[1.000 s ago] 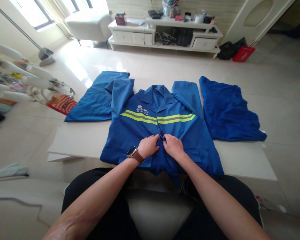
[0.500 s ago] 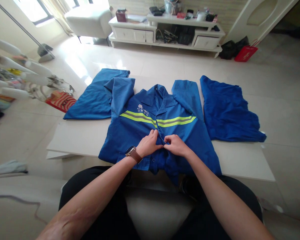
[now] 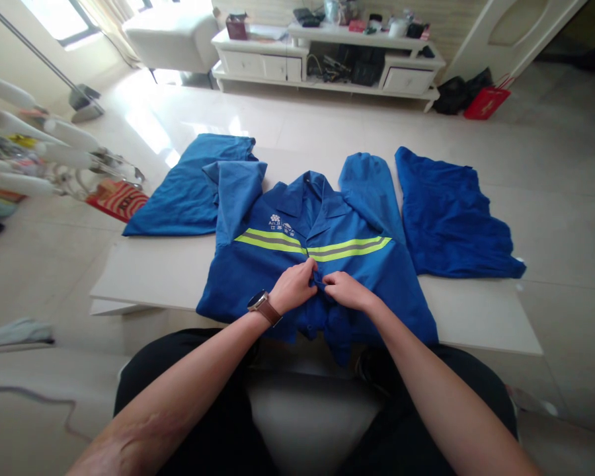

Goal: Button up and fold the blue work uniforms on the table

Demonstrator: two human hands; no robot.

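- Blue jacket (image 3: 340,231) is lying face up beneath both hands, its collar (image 3: 335,205) pointing away from them, so the front edges are meeting within easy reach.
- Left hand (image 3: 291,289) and right hand (image 3: 348,291) are pinching those edges close together, seemingly to steady the cloth; fingers are hiding any button, so I can't tell.
- Blue garments (image 3: 451,218) are resting beyond each hand on the white table (image 3: 139,271), giving the jacket room between.

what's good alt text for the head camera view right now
A person's left hand, with a watch at the wrist, and right hand hold the front of a blue jacket with a yellow-and-grey stripe, spread on a white table. Blue cloth lies on either side; a white cabinet stands beyond.
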